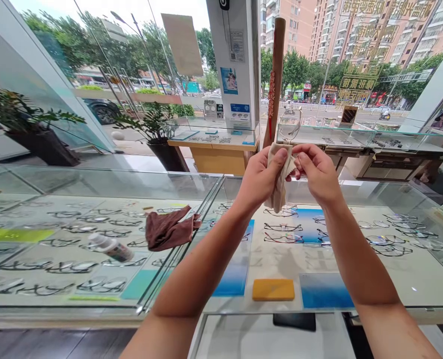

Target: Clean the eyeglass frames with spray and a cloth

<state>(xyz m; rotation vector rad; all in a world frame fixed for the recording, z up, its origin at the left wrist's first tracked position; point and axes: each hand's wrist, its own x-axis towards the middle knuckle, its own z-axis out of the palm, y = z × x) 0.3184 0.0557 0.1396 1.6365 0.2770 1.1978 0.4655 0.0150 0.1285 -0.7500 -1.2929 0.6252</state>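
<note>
Both my hands are raised above a glass display counter [105,182]. My left hand [260,174] is closed on a cream cleaning cloth [280,187] that hangs down between the hands. My right hand [316,169] pinches the cloth's other side together with a pair of thin-rimmed glasses [292,124]. The frame's lens and one temple stick up above the fingers. The lower part of the glasses is wrapped in the cloth and hidden.
On the counter to the left lie a brown cloth [169,230] and a small white spray bottle [111,247] on its side. Rows of glasses sit under the glass, with a yellow pad [273,289] among them. Further showcases, potted plants and a window stand behind.
</note>
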